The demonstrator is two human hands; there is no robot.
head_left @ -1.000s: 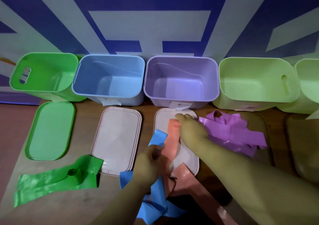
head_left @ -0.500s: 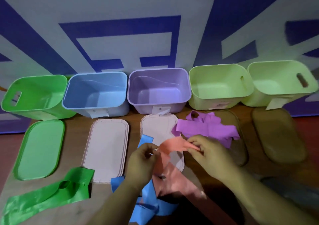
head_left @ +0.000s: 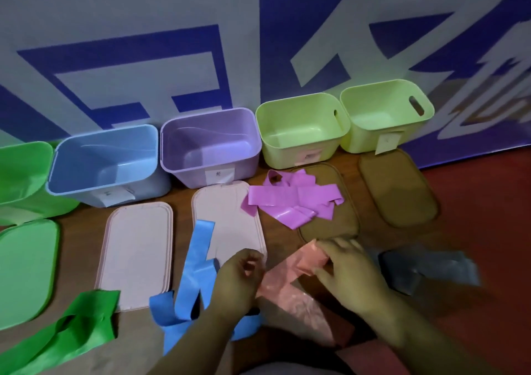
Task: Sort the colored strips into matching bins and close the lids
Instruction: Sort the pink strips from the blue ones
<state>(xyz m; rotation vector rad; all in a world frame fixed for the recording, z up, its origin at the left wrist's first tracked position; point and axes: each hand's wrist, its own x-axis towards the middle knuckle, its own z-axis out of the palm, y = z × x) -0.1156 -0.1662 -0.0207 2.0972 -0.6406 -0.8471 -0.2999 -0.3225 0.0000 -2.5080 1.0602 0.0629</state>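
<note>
Open bins line the wall: green [head_left: 20, 173], blue [head_left: 103, 162], purple [head_left: 209, 144] and two light green bins [head_left: 298, 127] [head_left: 385, 113]. Lids lie flat before them. My right hand [head_left: 353, 274] grips a pink strip [head_left: 290, 282] at the table's front. Beside it, my left hand [head_left: 238, 277] has curled fingers at the strip's other end, over the blue strips [head_left: 195, 268]. A purple strip pile [head_left: 290, 202] lies on a brown lid [head_left: 342, 219]. Green strips [head_left: 69, 331] lie front left. Grey strips [head_left: 431, 268] lie right.
A green lid [head_left: 26, 268], two pale pink lids [head_left: 138, 251] [head_left: 230, 219] and a second brown lid [head_left: 399, 190] cover the wooden table in front of the bins. A blue and white patterned wall stands right behind the bins. Red floor shows at the right.
The view swung right, showing the second light green bin and the grey strips. My right hand lifted the pink strip off the pale lid and carried it right; my left hand stayed by the blue strips.
</note>
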